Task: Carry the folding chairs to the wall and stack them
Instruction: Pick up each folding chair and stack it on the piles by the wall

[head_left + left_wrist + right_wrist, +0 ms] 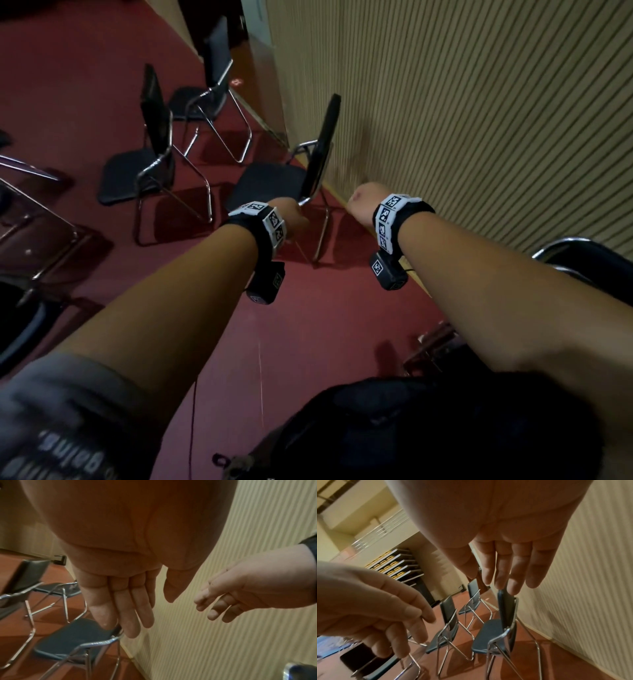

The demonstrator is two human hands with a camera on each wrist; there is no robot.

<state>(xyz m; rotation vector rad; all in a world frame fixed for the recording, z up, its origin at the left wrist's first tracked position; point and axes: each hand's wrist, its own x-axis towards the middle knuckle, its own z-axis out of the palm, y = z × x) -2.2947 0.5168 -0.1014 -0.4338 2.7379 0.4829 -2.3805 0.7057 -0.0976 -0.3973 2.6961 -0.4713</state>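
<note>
A black folding chair [270,180] with a chrome frame stands unfolded beside the ribbed wall [479,102], its back toward the wall. Both my arms reach out toward it. My left hand [293,217] hovers over the chair's near edge, and in the left wrist view its fingers [123,608] are straight and hold nothing above the seat [72,639]. My right hand [361,204] is beside it, closer to the wall. Its fingers [505,568] are straight and empty just short of the top of the chair back [506,609].
Two more unfolded chairs [137,174] [195,99] stand farther left on the red floor. Chrome chair frames [34,212] crowd the left edge, and another chair [589,260] sits at my right against the wall. A dark bag [411,428] hangs below me.
</note>
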